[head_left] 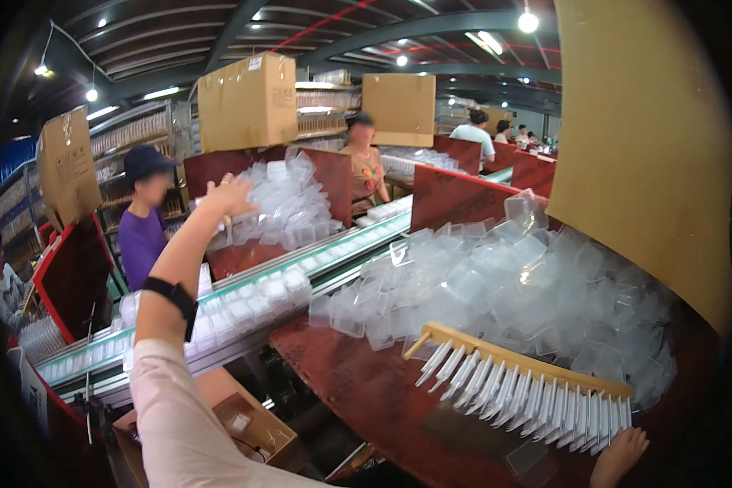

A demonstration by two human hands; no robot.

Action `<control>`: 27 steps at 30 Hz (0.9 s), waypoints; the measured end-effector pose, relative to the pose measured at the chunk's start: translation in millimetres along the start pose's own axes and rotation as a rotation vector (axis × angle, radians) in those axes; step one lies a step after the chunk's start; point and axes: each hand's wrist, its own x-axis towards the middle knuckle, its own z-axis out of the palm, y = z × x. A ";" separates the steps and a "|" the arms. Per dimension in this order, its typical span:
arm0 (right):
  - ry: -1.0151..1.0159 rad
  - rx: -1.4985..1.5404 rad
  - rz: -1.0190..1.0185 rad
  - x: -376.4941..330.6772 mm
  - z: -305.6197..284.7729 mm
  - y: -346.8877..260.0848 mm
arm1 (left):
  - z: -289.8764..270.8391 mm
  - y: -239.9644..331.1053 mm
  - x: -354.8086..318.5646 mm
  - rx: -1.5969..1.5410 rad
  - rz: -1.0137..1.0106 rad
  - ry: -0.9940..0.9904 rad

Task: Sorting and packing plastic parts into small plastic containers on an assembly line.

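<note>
My left arm, with a black band (pixel 172 302) near the elbow, reaches across the conveyor. My left hand (pixel 232 196) is raised with fingers apart, in front of a far pile of clear plastic pieces (pixel 289 199); nothing shows in it. At the lower right, my right hand (pixel 620 458) has curled fingers beside the end of a wooden rack (pixel 529 366). What those fingers hold, if anything, is hidden. A row of thin white pieces (pixel 512 403) hangs from the rack's bar over the dark red table (pixel 342 366). Behind it lies a large heap of clear plastic boxes (pixel 480 276).
A conveyor (pixel 342 252) carrying rows of clear boxes (pixel 248 309) crosses from lower left to upper right. Red dividers (pixel 455 199) separate the stations. A tall cardboard sheet (pixel 651 146) stands at right. Co-workers (pixel 146 220) (pixel 366 163) are beyond the conveyor; an open carton (pixel 248 419) sits below it.
</note>
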 end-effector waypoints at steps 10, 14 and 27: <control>-0.142 -0.158 0.022 11.3 -17.0 1.0 | -41.4 66.7 26.5 -0.143 0.214 0.598; -0.111 0.065 0.118 29.6 34.5 30.9 | 0.2 53.7 52.2 0.134 0.136 0.264; -0.113 -0.201 -0.137 33.3 9.4 25.8 | 35.4 -54.3 78.6 -0.281 0.060 -0.062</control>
